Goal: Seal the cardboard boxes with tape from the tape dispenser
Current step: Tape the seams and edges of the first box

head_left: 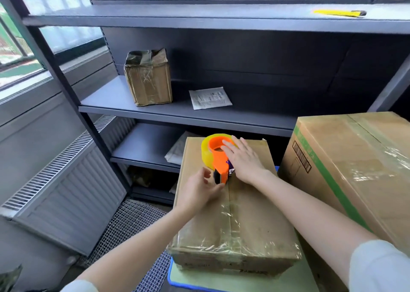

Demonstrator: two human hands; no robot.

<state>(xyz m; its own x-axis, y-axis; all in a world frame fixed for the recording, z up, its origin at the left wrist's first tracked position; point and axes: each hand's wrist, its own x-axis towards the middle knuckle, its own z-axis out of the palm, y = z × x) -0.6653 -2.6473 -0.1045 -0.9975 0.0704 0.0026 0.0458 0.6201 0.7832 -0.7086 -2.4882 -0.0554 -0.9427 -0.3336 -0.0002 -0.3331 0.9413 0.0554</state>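
Observation:
A brown cardboard box (241, 205) lies in front of me, with clear tape along the near half of its centre seam. An orange tape dispenser (218, 156) with a yellowish roll stands on the box's top, at the far half of the seam. My right hand (243, 160) lies flat over the dispenser's right side, fingers spread across the roll's hub. My left hand (199, 189) rests on the box just left of the dispenser's black cutter end, fingers curled around it and touching it.
A bigger taped box (355, 169) stands close on the right. The grey shelf (199, 116) behind holds a small taped box (148, 78) and a white mailer (209, 98). A yellow utility knife (339, 13) lies on the upper shelf. A radiator (66, 191) stands at left.

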